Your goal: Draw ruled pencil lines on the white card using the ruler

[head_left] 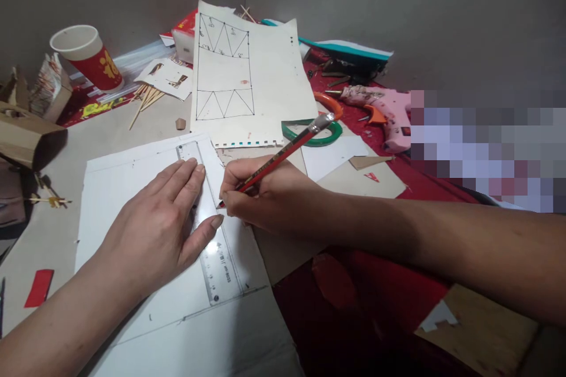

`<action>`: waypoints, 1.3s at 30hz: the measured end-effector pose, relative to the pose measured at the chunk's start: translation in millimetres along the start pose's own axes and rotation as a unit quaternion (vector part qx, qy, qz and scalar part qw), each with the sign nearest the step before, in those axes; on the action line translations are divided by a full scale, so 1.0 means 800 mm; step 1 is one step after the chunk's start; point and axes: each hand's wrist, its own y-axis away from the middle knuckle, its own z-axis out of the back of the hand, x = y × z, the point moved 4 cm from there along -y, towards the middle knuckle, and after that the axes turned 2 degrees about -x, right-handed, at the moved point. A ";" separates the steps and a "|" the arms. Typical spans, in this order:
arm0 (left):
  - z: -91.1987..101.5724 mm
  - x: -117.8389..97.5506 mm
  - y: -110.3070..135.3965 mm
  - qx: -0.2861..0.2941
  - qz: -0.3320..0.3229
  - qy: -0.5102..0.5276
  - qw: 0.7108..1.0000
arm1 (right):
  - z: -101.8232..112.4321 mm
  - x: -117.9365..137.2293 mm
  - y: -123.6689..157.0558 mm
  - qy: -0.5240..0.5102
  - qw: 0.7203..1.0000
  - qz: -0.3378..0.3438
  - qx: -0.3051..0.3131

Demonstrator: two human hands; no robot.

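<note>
"Marking or ruling at the edge, in my judgement. List the holds."

"Left hand [152, 218]: laid flat over the clear plastic ruler [221, 271], fingers extended, grasping nothing. Right hand [260, 188]: fingers closed round one red-and-black pencil [289, 147], writing grip, point at the ruler's right edge. Lead on paper: cannot tell."

"Locations, taken from the ruler?"

"White sheet [110, 188]: beneath it, extending to both sides. Leaf of drawn triangles [274, 82]: beyond its far end. Pink hot glue gun [389, 109]: well off to the right, on the far side. Paper cup [86, 59]: beyond it, to the left."

"And good handling?"

"Ruler: best pressed at two places, fingers and thumb, against pivoting. Left thumb: tip at the right edge, just near of the pencil point; worth drawing back before any stroke towards the near end. Pencil: one constant lean, snug to the edge, light pressure. Chief risk: a sideways push, shifting the ruler left."
</note>
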 end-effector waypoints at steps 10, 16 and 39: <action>-0.001 0.001 0.001 0.013 0.009 -0.004 1.000 | 0.000 -0.004 0.011 -0.007 1.000 0.003 0.009; -0.003 0.001 0.000 0.024 -0.004 -0.009 1.000 | 0.000 -0.002 0.016 -0.021 1.000 0.016 0.001; -0.002 -0.002 -0.002 0.027 0.007 -0.011 1.000 | -0.011 0.013 0.056 0.001 0.996 -0.038 0.079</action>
